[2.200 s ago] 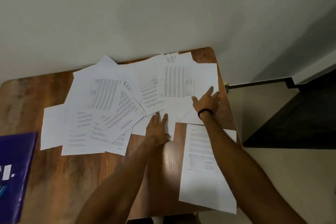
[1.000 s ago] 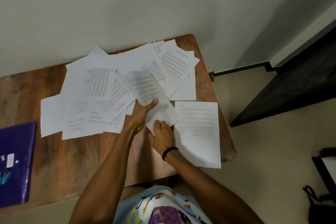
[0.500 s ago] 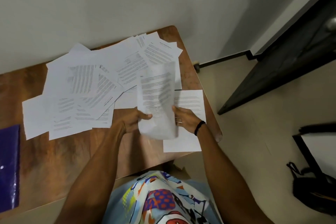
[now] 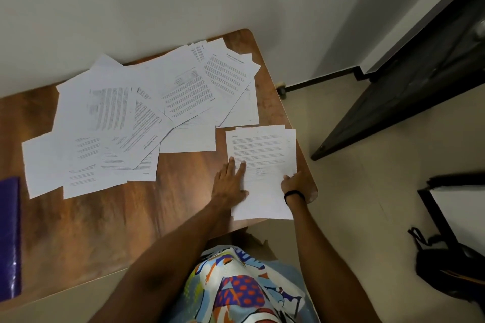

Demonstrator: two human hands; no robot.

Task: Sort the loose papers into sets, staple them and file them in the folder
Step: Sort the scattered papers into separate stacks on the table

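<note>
A small pile of printed sheets [image 4: 262, 149] lies at the table's near right corner, its lower edge hanging over the table edge. My left hand [image 4: 231, 183] rests flat on the pile's left side, fingers straight. My right hand [image 4: 295, 182] touches the pile's right edge; its fingers are partly hidden by the paper. A wide scatter of loose printed papers [image 4: 136, 118] covers the far half of the wooden table [image 4: 105, 217]. A purple folder [image 4: 9, 238] lies at the left edge, partly out of view. No stapler is in view.
The table stands against a white wall; its right edge drops to a tiled floor. A dark door [image 4: 420, 81] stands at the right. A black bag [image 4: 446, 267] and a framed white board [image 4: 462, 212] lie on the floor at the right.
A sheet lifted from the scatter and held up in both hands half a second ago now lies on the near-right pile. Both hands have come down onto that pile.
</note>
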